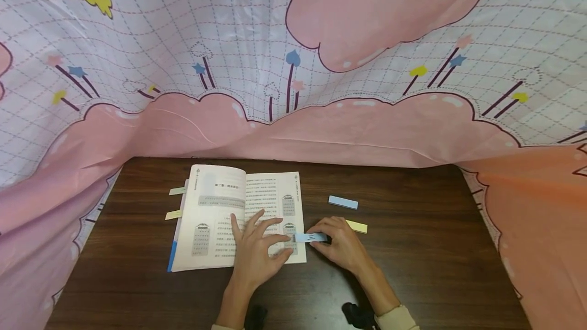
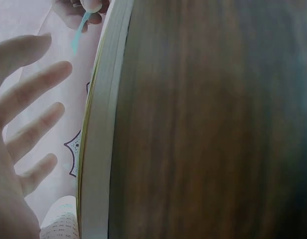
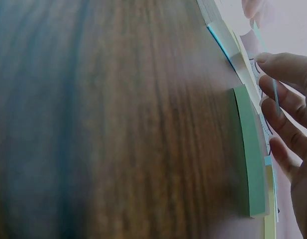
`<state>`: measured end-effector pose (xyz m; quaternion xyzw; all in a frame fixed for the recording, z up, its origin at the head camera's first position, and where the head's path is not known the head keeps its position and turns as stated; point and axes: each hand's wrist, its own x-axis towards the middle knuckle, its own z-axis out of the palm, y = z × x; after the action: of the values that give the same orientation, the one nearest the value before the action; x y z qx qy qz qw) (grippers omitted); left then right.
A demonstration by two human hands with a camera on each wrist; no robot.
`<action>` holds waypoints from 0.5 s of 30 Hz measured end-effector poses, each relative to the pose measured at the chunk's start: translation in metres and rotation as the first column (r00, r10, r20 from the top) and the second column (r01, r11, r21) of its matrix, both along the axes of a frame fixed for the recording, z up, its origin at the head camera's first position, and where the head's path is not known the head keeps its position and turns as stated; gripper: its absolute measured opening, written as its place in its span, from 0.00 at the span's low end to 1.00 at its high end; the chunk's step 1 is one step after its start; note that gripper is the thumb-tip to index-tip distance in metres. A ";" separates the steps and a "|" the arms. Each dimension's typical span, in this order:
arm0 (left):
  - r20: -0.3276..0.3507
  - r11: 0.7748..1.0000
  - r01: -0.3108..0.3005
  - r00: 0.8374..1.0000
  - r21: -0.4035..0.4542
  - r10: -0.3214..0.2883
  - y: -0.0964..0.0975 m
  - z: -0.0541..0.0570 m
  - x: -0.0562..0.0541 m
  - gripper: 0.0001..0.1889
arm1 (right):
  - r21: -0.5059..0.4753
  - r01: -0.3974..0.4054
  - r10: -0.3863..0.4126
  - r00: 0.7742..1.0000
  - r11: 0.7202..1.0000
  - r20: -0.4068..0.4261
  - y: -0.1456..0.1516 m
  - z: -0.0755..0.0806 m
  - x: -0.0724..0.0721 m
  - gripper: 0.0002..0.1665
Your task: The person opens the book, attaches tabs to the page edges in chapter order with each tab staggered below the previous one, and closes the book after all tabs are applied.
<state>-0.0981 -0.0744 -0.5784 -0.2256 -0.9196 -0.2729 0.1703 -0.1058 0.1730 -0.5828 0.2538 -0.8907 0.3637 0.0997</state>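
An open book (image 1: 215, 243) lies on the table, its pages printed with text. My left hand (image 1: 259, 248) is spread over the right-hand page, fingers apart, as the left wrist view also shows; thumb and index fingertips are near the left end of a light-blue sticky tab (image 1: 302, 238). My right hand (image 1: 341, 243) pinches that tab between thumb and fingers at the book's right edge. Dark marks show on the tab. In the right wrist view the thin tab (image 3: 275, 92) stands between the thumb and fingers.
A blue sticky-note pad (image 1: 343, 201) and a yellow pad (image 1: 357, 226) lie right of the book. A green pad (image 3: 250, 154) appears in the right wrist view. Green (image 1: 177, 191) and yellow tabs (image 1: 173, 215) stick out from the book's left side. A patterned curtain (image 1: 257, 136) borders the table (image 1: 435, 248).
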 end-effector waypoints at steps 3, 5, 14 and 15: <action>-0.007 1.000 0.015 1.000 0.001 -0.015 0.001 -0.002 0.001 0.11 | 0.002 -0.001 0.001 1.000 1.000 -0.006 0.001 -0.001 0.001 0.16; -0.002 1.000 0.027 1.000 -0.001 -0.027 0.001 -0.003 0.002 0.13 | 0.010 -0.005 0.005 1.000 1.000 -0.014 0.001 -0.003 0.001 0.16; 0.033 0.999 0.038 0.999 -0.032 -0.036 0.000 -0.007 0.002 0.11 | 0.035 -0.026 0.028 0.998 0.999 -0.051 -0.001 -0.006 0.003 0.17; 0.035 0.999 0.035 0.999 -0.031 -0.034 0.000 -0.008 0.002 0.10 | 0.039 -0.027 0.029 0.998 0.999 -0.052 -0.001 -0.006 0.004 0.17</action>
<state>-0.0963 -0.0749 -0.5860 -0.2396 -0.9225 -0.2649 0.1462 -0.1022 0.1724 -0.5886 0.2776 -0.8909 0.3412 0.1131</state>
